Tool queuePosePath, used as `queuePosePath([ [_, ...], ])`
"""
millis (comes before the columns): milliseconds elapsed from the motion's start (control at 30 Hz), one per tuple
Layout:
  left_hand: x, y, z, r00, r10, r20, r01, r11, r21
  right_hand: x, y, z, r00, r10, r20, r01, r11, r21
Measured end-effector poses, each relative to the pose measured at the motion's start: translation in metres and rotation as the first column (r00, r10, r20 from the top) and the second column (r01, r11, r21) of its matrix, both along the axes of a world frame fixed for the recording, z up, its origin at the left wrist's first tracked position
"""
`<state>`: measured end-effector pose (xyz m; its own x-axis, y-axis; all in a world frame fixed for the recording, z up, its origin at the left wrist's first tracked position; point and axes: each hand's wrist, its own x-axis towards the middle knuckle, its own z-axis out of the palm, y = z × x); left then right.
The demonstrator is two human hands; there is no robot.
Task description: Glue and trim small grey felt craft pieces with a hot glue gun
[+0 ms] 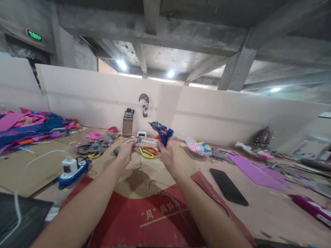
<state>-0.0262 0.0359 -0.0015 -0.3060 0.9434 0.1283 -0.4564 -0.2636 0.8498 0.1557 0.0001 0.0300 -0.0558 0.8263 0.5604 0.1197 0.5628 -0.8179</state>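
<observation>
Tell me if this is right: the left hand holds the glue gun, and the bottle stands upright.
Wrong hand: the head view shows the glue gun in the right hand. The bottle does stand upright.

Bare concrete ceiling [207, 20] w/ heavy crossbeams [152, 17]; bright ceiling lights [171, 73] beyond white partition [191, 113] along worktop's [261, 215] far edge; sq. concrete pillar [238, 74] behind it, R of ctr; above far L corner, green-lit exit sign [34, 35] nr dark doorway [19, 48]
</observation>
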Motion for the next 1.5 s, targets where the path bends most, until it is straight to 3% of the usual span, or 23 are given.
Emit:
queuePosePath([
  [100,-0.002,0.004,-0.003,1.000,0.028,-0.014,-0.028,0.999,-0.015,0.002,-0.002,-0.016,0.990,-0.126,0.060,0.125,0.992,0.019],
  [200,-0.002,0.007,-0.007,0.999,0.034,-0.034,-0.035,0.999,-0.028,0.002,-0.006,-0.027,0.984,-0.120,0.131,0.124,0.992,-0.021],
  [500,0.004,-0.001,-0.001,0.996,0.024,-0.088,-0.025,1.000,-0.012,0.002,-0.015,-0.020,0.932,-0.112,0.345,0.095,0.993,0.065],
  [733,0.008,-0.002,-0.002,0.993,0.002,-0.117,-0.003,1.000,-0.002,0.002,-0.015,-0.022,0.932,-0.091,0.350,0.046,0.990,0.135],
  [1500,0.015,-0.006,0.002,0.976,0.021,-0.219,-0.011,0.999,0.047,0.002,-0.011,-0.026,0.905,-0.132,0.406,0.101,0.990,0.097],
])
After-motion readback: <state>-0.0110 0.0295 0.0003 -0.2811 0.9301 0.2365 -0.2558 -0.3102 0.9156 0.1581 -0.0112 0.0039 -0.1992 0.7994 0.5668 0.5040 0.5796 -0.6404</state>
